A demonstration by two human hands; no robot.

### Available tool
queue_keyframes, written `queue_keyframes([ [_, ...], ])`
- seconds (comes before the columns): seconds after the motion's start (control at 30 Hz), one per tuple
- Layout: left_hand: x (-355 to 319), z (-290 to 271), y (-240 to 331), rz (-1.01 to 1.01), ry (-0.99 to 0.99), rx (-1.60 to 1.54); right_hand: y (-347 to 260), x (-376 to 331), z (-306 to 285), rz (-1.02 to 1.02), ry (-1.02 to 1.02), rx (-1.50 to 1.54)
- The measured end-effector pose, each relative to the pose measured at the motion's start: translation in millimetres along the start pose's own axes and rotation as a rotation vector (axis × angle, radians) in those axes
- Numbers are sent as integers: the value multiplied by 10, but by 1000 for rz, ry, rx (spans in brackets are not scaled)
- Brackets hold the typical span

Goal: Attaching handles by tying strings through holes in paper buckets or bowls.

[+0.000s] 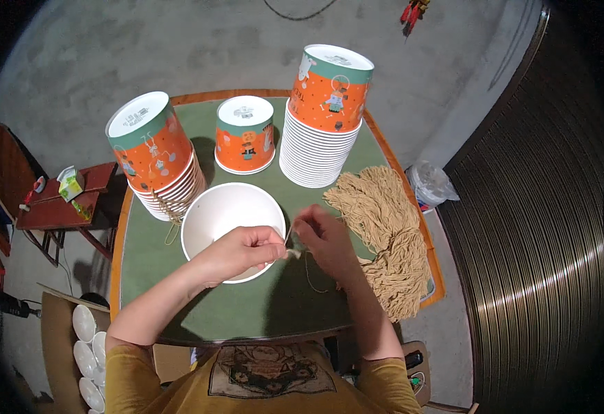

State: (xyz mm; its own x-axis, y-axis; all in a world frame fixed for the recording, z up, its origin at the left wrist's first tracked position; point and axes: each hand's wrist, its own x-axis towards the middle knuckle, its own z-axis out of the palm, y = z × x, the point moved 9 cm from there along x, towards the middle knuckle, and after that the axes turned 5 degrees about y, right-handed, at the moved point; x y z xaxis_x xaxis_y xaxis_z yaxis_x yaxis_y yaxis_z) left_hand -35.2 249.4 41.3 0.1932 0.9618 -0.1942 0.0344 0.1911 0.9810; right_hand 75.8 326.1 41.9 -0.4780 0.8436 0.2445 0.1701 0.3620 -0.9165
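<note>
A white paper bucket (209, 207), its open mouth facing up, stands in front of me on the table. My left hand (250, 250) reaches across its near right rim and pinches a thin tan string (292, 254) between thumb and fingers. Just to the right, my right hand (324, 238) is closed, its fingertips curled at the same string; exactly how it grips is partly hidden. A loose end of string trails down onto the green tabletop below the hands. Beside my right forearm lies a big bundle of tan strings (378, 214).
Upside-down orange and green paper buckets form a stack at left (153, 148), a short one in the middle (245, 138) and a tall stack at right (326, 110). Looped string hangs on the left stack. A box of white buckets (60, 338) sits lower left; a red bench (74, 196) stands beyond.
</note>
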Motion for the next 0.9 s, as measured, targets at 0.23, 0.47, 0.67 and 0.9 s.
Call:
queue_keyframes([
  [0.23,36,-56,-41,-17,44,1,-118,-363,-74,4,134,227],
  [0.47,40,-28,-19,-14,34,-20,-354,-470,18,-198,155,-118],
  [0.67,18,-16,-49,-76,10,-155,-632,-612,231,-468,221,-168],
  [0.9,-21,-99,-23,-75,81,-136,-579,-622,189,-486,210,-233],
])
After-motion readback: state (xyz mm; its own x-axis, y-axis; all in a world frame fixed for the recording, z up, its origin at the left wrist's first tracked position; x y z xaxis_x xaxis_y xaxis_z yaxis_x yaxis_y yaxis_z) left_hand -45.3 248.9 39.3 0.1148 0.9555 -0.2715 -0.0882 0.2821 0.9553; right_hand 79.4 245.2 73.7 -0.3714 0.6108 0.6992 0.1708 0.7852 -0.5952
